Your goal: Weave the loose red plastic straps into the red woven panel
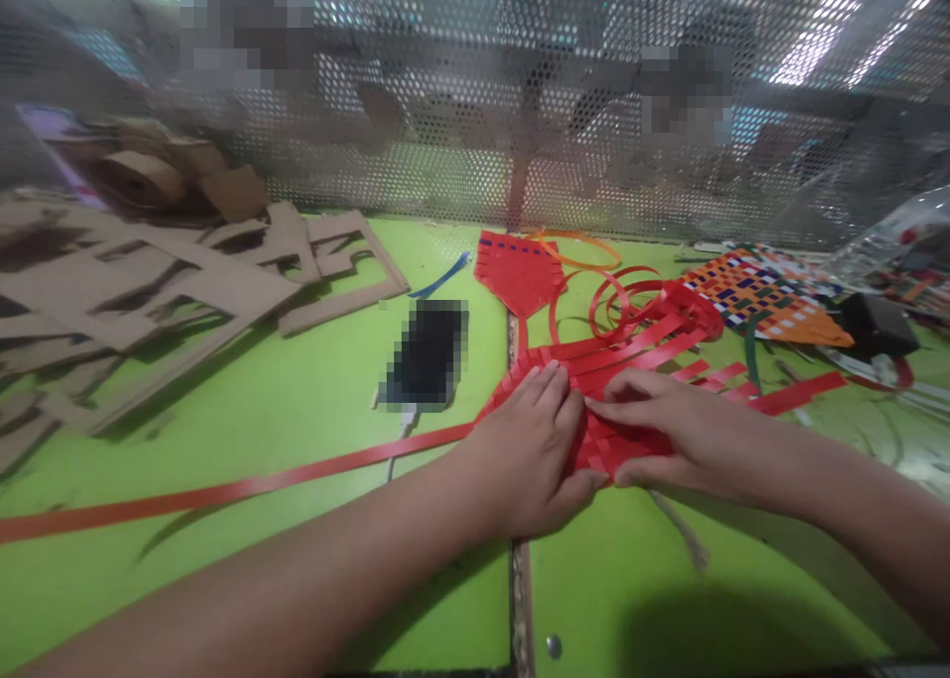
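A piece woven from red strips [594,440] lies on the green table, with loose strip ends spreading to the right and curled loops behind it. My left hand [538,450] rests on its left part, fingers lying nearly flat, the thumb near the front edge. On the right part, my right hand [660,426] has thumb and forefinger bent against the weave, apart from each other, close to my left thumb. A long red strip [297,477] runs from the weave to the left edge of the view. Behind lies a red pointed woven piece [520,272] with a blue dashed line.
Cardboard cutouts [185,292] are heaped at the left. A dark phone [427,356] with a white cable lies left of the weave. An orange, blue and white woven piece [768,297] is at the right, near a plastic bottle [902,228]. A perforated metal screen [445,114] stands behind.
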Tool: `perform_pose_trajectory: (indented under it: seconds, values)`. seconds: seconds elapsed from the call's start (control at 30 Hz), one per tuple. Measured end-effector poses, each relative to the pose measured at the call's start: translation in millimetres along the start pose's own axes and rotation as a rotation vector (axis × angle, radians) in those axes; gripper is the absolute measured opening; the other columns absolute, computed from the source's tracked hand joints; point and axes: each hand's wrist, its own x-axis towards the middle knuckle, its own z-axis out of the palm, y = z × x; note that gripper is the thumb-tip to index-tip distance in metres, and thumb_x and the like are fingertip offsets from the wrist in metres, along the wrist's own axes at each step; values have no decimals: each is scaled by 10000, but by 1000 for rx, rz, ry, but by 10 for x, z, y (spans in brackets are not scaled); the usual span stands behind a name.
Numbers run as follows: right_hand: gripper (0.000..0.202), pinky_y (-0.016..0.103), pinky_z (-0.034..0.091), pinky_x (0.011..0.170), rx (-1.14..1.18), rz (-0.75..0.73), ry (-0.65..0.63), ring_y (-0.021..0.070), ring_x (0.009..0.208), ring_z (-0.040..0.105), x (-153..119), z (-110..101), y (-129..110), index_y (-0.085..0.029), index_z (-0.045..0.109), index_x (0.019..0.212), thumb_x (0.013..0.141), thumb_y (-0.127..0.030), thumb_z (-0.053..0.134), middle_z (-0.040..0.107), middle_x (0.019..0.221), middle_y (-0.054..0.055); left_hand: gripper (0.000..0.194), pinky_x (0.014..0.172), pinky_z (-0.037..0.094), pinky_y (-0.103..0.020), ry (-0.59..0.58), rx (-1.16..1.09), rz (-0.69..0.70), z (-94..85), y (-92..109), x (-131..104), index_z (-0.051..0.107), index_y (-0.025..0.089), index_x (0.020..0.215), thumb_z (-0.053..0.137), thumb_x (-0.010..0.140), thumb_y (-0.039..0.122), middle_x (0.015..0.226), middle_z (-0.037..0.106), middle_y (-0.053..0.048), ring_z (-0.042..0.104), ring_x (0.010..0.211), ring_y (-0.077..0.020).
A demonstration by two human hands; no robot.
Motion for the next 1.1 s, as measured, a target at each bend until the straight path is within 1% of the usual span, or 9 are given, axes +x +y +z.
perform_pose_trajectory:
  seconds: [0.13, 0.23, 0.3, 0.43, 0.57, 0.7, 0.87, 1.0, 1.1]
  values:
    - [527, 474, 543, 1002, -7, 28, -16, 336, 1213, 657, 12, -3, -9, -311, 720, 1444, 955, -505, 736, 630, 1418, 115, 880, 1338, 229, -566, 4, 10, -2, 15, -4, -8, 365, -62, 1637, 371, 1100, 635, 1717, 273, -364, 223, 1631, -482]
    - [548, 429, 550, 919, -4, 77, -2, 327, 1161, 680, 59, -7, -8, -338, 743, 1415, 893, -492, 803, 648, 1389, 93, 876, 1333, 240, -572, 4, 26, -5, 35, -5, -12, 362, -61, 1638, 359, 1102, 632, 1716, 268, -368, 222, 1631, -482]
    - [513, 408, 544, 884, 5, 85, -3, 320, 1109, 691, 107, -26, -22, -315, 794, 1326, 843, -481, 851, 675, 1327, 92, 871, 1336, 232, -569, 14, 36, -4, 44, -2, -11, 371, -63, 1631, 352, 1105, 631, 1711, 285, -367, 233, 1631, -475]
    - [366, 416, 521, 894, -24, 27, -25, 323, 1036, 686, 214, -108, -97, -232, 856, 1083, 774, -421, 911, 717, 1163, 107, 849, 1342, 227, -554, 31, 52, -13, 27, 12, -1, 406, -49, 1616, 371, 1101, 625, 1699, 340, -345, 277, 1627, -450]
    - [353, 409, 518, 868, -44, -5, -62, 315, 986, 680, 284, -175, -139, -187, 854, 1003, 737, -400, 946, 724, 1062, 107, 857, 1347, 218, -555, 8, 52, -35, -15, 39, -9, 412, -32, 1629, 364, 1096, 638, 1712, 335, -314, 273, 1632, -438]
    - [406, 426, 528, 873, -76, -23, -42, 327, 995, 684, 270, -151, -95, -194, 859, 1066, 753, -438, 945, 732, 1100, 127, 870, 1358, 148, -597, -11, 77, -93, -7, 69, -41, 367, -7, 1669, 285, 1110, 655, 1745, 272, -262, 198, 1655, -423]
    - [486, 466, 536, 920, -137, -23, -1, 352, 1061, 686, 177, -84, -59, -207, 828, 1235, 820, -449, 903, 729, 1213, 165, 915, 1372, 96, -582, -51, 89, -112, 38, 68, -61, 274, -7, 1700, 238, 1105, 688, 1766, 164, -234, 94, 1667, -404]
    - [506, 504, 536, 967, -199, -95, -8, 364, 1110, 680, 138, -75, -66, -210, 782, 1321, 880, -449, 850, 718, 1257, 168, 900, 1377, 95, -562, -54, 84, -99, 33, 62, -58, 256, -12, 1701, 236, 1115, 670, 1764, 129, -233, 74, 1665, -392]
    - [478, 526, 531, 1000, -203, -128, -31, 370, 1141, 675, 140, -69, -48, -205, 772, 1305, 905, -460, 829, 711, 1283, 172, 899, 1376, 103, -561, -61, 73, -97, 12, 66, -45, 252, -12, 1703, 235, 1116, 669, 1764, 108, -230, 58, 1665, -388]
